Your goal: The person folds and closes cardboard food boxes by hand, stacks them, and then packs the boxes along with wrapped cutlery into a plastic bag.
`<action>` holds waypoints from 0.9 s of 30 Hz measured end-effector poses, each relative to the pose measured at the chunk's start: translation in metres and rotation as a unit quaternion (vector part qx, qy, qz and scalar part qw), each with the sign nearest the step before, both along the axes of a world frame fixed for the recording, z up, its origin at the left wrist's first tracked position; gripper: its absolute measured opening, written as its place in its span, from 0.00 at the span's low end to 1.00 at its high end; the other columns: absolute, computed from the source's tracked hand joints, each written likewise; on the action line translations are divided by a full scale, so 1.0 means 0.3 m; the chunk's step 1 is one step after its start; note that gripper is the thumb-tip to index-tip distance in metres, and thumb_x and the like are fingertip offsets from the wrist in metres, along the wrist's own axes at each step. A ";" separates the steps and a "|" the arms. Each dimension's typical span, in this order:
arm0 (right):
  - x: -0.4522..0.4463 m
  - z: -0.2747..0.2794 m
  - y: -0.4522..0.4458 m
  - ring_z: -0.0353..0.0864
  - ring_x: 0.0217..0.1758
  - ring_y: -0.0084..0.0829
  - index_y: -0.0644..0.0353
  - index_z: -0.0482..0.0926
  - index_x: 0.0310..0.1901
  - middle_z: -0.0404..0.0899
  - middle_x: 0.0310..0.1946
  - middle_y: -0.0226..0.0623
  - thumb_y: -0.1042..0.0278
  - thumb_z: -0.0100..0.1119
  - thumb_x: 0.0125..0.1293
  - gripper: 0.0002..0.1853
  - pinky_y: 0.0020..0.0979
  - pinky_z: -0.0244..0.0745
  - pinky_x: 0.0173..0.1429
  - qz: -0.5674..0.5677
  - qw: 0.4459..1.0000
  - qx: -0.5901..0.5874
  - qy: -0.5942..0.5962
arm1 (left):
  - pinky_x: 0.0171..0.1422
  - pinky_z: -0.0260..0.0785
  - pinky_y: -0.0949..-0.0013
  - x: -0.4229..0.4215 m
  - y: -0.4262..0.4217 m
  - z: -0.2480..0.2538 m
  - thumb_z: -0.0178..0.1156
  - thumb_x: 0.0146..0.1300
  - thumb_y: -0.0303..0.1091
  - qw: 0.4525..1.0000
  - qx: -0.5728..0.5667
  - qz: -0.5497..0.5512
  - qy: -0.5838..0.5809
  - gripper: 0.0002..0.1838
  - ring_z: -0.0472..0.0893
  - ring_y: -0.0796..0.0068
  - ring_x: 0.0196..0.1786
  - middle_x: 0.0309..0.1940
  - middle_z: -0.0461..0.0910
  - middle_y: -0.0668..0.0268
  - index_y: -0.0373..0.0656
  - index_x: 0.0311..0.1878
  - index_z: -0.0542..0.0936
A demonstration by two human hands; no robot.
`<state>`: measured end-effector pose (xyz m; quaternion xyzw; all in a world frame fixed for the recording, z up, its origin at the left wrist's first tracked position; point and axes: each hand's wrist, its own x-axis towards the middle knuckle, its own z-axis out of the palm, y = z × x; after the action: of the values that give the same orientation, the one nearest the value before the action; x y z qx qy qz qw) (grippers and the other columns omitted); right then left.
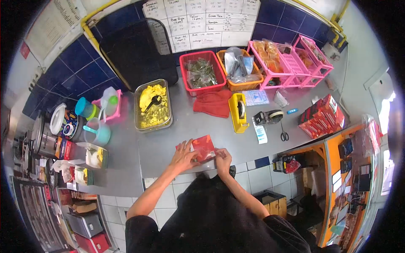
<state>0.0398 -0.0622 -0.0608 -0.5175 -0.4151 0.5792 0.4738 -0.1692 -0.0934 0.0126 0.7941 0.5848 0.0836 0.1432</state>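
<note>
A red cardboard box (205,146) with printed sides lies at the near edge of the grey metal table, between my two hands. My left hand (184,157) grips its left side, fingers laid over the top and thumb toward the near side. At the right end of the box, my right hand (223,161) pinches the near right corner with its fingers curled in. The underside of the box and my right fingertips are hidden. Beyond the box stand a yellow tape dispenser (239,116) and a folded red cloth (212,103).
A glass tray of yellow food (152,122) with a black spoon stands at left. Red (203,89) and orange baskets (247,85) and a pink rack (291,63) line the back. To the right are a black tape dispenser (268,117), scissors (284,135) and stacked red boxes (322,120).
</note>
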 end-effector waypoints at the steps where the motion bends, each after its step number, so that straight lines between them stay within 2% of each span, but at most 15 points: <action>1: 0.013 0.026 0.014 0.84 0.52 0.36 0.61 0.77 0.44 0.82 0.53 0.46 0.85 0.55 0.63 0.10 0.33 0.75 0.61 -0.001 1.000 0.004 0.002 | 0.69 0.60 0.33 0.002 -0.008 0.036 0.76 0.47 0.49 1.000 -0.001 0.008 -0.019 0.24 0.63 0.33 0.70 0.74 0.57 0.44 0.53 0.47 0.84; 3: 0.064 0.093 0.003 0.81 0.60 0.45 0.59 0.79 0.44 0.80 0.56 0.47 0.81 0.59 0.62 0.10 0.40 0.71 0.69 0.160 0.936 0.182 -0.254 | 0.68 0.60 0.30 0.008 -0.026 0.050 0.76 0.47 0.50 0.999 -0.004 0.021 -0.037 0.25 0.63 0.33 0.70 0.75 0.56 0.44 0.53 0.48 0.84; 4: 0.074 0.146 0.008 0.81 0.60 0.45 0.59 0.79 0.44 0.80 0.56 0.47 0.81 0.59 0.62 0.10 0.40 0.71 0.69 0.161 0.937 0.181 -0.253 | 0.67 0.59 0.28 0.015 -0.028 0.034 0.75 0.47 0.50 1.000 -0.008 0.025 0.005 0.25 0.63 0.33 0.70 0.75 0.56 0.45 0.53 0.48 0.84; 6: 0.095 0.226 0.038 0.69 0.72 0.49 0.58 0.80 0.47 0.80 0.57 0.43 0.74 0.64 0.58 0.13 0.50 0.64 0.75 0.309 0.753 0.420 -0.400 | 0.66 0.59 0.27 0.023 -0.028 0.001 0.75 0.48 0.51 0.999 -0.012 0.021 0.046 0.25 0.63 0.33 0.70 0.75 0.57 0.45 0.53 0.49 0.84; 7: 0.101 0.199 0.054 0.69 0.72 0.49 0.58 0.80 0.47 0.80 0.57 0.43 0.74 0.64 0.58 0.13 0.50 0.64 0.75 0.305 0.754 0.419 -0.404 | 0.65 0.59 0.26 0.024 -0.020 -0.014 0.75 0.48 0.51 0.999 -0.017 0.013 0.042 0.24 0.63 0.33 0.71 0.75 0.57 0.46 0.53 0.48 0.84; 9: 0.100 0.115 0.103 0.62 0.77 0.43 0.55 0.82 0.53 0.78 0.61 0.37 0.66 0.68 0.56 0.21 0.52 0.54 0.81 0.401 0.664 0.524 -0.350 | 0.65 0.59 0.26 0.033 -0.020 -0.031 0.75 0.49 0.51 0.999 -0.019 -0.003 0.038 0.23 0.63 0.33 0.71 0.75 0.57 0.46 0.53 0.48 0.84; 15: 0.205 0.010 0.086 0.69 0.73 0.43 0.53 0.84 0.53 0.80 0.59 0.34 0.66 0.69 0.57 0.20 0.54 0.54 0.81 0.375 0.692 0.540 -0.298 | 0.71 0.59 0.34 0.157 0.007 0.049 0.74 0.50 0.48 0.999 -0.012 0.005 -0.031 0.23 0.64 0.41 0.72 0.72 0.64 0.49 0.46 0.46 0.83; 17: 0.194 0.055 0.080 0.73 0.69 0.43 0.56 0.86 0.50 0.83 0.53 0.36 0.71 0.68 0.57 0.17 0.54 0.51 0.82 0.347 0.744 0.516 -0.246 | 0.66 0.71 0.50 0.213 0.076 0.070 0.71 0.57 0.45 0.974 0.018 0.059 -0.218 0.20 0.75 0.48 0.64 0.63 0.76 0.52 0.42 0.47 0.83; 18: 0.185 0.059 0.075 0.73 0.69 0.43 0.56 0.86 0.50 0.83 0.53 0.36 0.71 0.68 0.57 0.17 0.54 0.51 0.82 0.343 0.743 0.520 -0.246 | 0.66 0.71 0.50 0.261 0.123 0.077 0.71 0.57 0.45 0.975 0.022 0.057 -0.215 0.20 0.75 0.48 0.64 0.63 0.76 0.52 0.42 0.47 0.83; 20: 0.174 0.055 0.048 0.76 0.66 0.41 0.60 0.86 0.47 0.83 0.52 0.37 0.72 0.68 0.57 0.15 0.55 0.53 0.81 0.328 0.795 0.470 -0.201 | 0.53 0.78 0.64 0.403 0.253 0.069 0.67 0.63 0.43 0.913 0.069 0.162 -0.369 0.19 0.84 0.60 0.50 0.51 0.84 0.58 0.38 0.50 0.82; 23: 0.165 0.038 0.035 0.77 0.64 0.39 0.60 0.83 0.51 0.81 0.55 0.37 0.70 0.66 0.60 0.17 0.49 0.63 0.74 0.319 0.805 0.454 -0.211 | 0.45 0.75 0.67 0.590 0.465 -0.031 0.66 0.65 0.40 0.864 0.063 0.233 -0.442 0.16 0.86 0.67 0.41 0.43 0.87 0.59 0.39 0.49 0.84; 24: 0.173 0.031 0.044 0.77 0.63 0.38 0.58 0.82 0.54 0.79 0.59 0.38 0.68 0.66 0.63 0.17 0.45 0.69 0.69 0.338 0.806 0.431 -0.227 | 0.45 0.75 0.68 0.634 0.533 -0.069 0.65 0.66 0.40 0.808 -0.022 0.318 -0.495 0.15 0.85 0.71 0.39 0.41 0.87 0.60 0.39 0.48 0.85; 25: 0.192 0.069 0.047 0.75 0.66 0.40 0.58 0.80 0.56 0.79 0.60 0.39 0.67 0.65 0.64 0.18 0.45 0.67 0.71 0.356 0.832 0.383 -0.186 | 0.45 0.74 0.70 0.670 0.584 -0.062 0.65 0.67 0.41 0.736 -0.105 0.398 -0.538 0.15 0.84 0.74 0.38 0.39 0.88 0.62 0.39 0.46 0.86; 26: 0.211 0.107 0.050 0.72 0.69 0.43 0.59 0.79 0.57 0.78 0.61 0.40 0.66 0.64 0.65 0.19 0.46 0.64 0.73 0.368 0.856 0.333 -0.145 | 0.45 0.74 0.70 0.694 0.619 -0.055 0.65 0.67 0.41 0.738 -0.101 0.400 -0.534 0.15 0.84 0.74 0.38 0.39 0.88 0.62 0.39 0.46 0.86; 27: 0.210 0.040 0.050 0.68 0.72 0.45 0.58 0.74 0.64 0.74 0.65 0.43 0.60 0.62 0.66 0.25 0.48 0.59 0.76 0.351 0.842 0.388 -0.134 | 0.45 0.73 0.70 0.716 0.645 -0.021 0.66 0.67 0.40 0.732 -0.148 0.429 -0.508 0.14 0.83 0.76 0.37 0.37 0.87 0.64 0.38 0.44 0.87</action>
<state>0.1028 -0.0472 -0.0489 -0.1836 -0.8191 0.4238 0.3403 0.0455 0.1003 0.0065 0.2669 0.7082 0.4399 0.4835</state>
